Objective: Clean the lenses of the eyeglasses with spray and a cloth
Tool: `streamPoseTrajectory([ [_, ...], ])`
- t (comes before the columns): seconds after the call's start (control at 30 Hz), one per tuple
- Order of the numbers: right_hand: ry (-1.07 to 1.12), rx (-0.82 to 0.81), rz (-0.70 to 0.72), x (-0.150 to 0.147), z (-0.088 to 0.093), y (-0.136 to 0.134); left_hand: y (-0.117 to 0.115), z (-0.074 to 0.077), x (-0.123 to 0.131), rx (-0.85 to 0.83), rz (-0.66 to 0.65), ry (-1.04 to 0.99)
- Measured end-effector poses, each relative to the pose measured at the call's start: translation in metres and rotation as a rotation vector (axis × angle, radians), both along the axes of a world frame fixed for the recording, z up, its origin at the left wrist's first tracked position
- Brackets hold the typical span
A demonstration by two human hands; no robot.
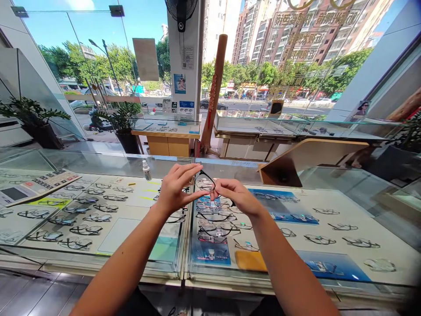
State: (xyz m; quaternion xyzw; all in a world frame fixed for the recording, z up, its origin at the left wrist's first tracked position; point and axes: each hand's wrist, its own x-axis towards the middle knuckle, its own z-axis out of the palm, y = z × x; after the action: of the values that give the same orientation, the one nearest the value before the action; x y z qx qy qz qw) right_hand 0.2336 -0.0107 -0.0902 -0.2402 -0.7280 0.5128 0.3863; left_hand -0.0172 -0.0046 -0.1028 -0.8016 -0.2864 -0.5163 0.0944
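Note:
Above the glass display counter [230, 164] I hold a pair of dark-rimmed eyeglasses [208, 176] between both hands. My left hand [177, 186] has its thumb and fingers closed about one side of the frame. With fingertips bent together, my right hand [237, 195] pinches the frame near its lower right edge. One lens faces me; the fingers hide part of the frame. Directly below, under the glass, several eyeglasses [215, 230] lie in a column.
On the countertop stand a small white bottle [146, 170], a calculator [37, 186] at the left and a wooden-edged stand [296, 160] at the right. An orange-yellow case [251, 260] lies inside the counter. Farther back are potted plants [126, 127] and more display cases [256, 125].

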Motion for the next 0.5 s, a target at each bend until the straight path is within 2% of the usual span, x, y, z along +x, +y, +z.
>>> streamPoseTrajectory([
  [0.07, -0.011, 0.001, 0.003, 0.000, 0.004, -0.001, -0.002, 0.003, -0.001, 0.018, 0.032, 0.009],
  [0.13, -0.036, 0.019, 0.006, 0.000, 0.016, -0.003, -0.003, 0.010, -0.002, 0.093, 0.060, 0.013],
  [0.23, -0.114, 0.139, -0.021, 0.004, 0.050, -0.005, -0.001, 0.032, -0.006, 0.253, 0.086, -0.013],
  [0.3, -0.100, 0.308, -0.195, 0.010, 0.080, -0.006, 0.002, 0.054, -0.008, 0.336, 0.136, -0.060],
  [0.4, 0.130, 0.545, -0.567, 0.016, 0.116, -0.009, 0.004, 0.090, -0.007, 0.410, 0.194, -0.178],
  [0.5, 0.234, 0.716, -0.833, 0.013, 0.128, -0.018, -0.001, 0.114, -0.001, 0.434, 0.214, -0.302],
])
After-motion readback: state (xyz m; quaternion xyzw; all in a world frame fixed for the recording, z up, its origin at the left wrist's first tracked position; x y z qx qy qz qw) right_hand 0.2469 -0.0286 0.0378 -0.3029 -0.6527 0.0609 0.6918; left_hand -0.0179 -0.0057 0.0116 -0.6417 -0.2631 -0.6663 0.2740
